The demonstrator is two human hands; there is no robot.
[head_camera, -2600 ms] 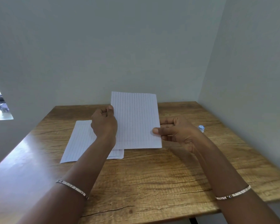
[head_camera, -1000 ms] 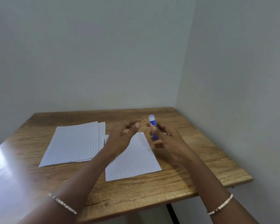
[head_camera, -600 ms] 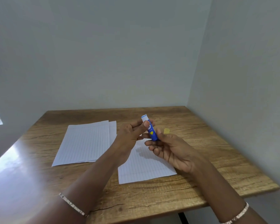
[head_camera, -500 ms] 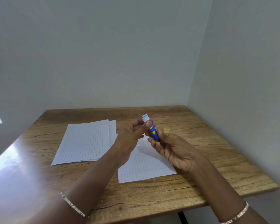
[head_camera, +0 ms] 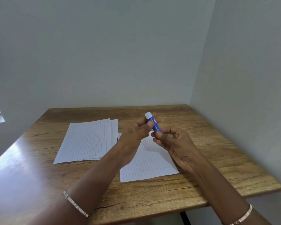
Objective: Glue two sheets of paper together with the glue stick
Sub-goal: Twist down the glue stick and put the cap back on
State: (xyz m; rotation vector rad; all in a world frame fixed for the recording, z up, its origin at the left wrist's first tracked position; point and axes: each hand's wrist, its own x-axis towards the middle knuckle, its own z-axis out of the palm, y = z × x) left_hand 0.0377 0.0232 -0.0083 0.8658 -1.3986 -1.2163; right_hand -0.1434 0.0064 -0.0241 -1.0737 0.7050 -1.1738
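A blue glue stick with a white tip is held in the air above the table, tilted up to the left. My right hand grips its lower end. My left hand pinches its upper part near the white tip between thumb and fingers. Below my hands one lined sheet of paper lies flat on the wooden table. A small stack of lined sheets lies to its left, slightly fanned.
The table stands in a corner, with a grey wall behind and another wall close on the right. Its front edge is near me. Both my wrists wear thin metal bracelets.
Since 2.6 s ago the sheet that both hands held has been laid on the table and my right hand has picked up the glue stick. My left hand has closed on its upper part.
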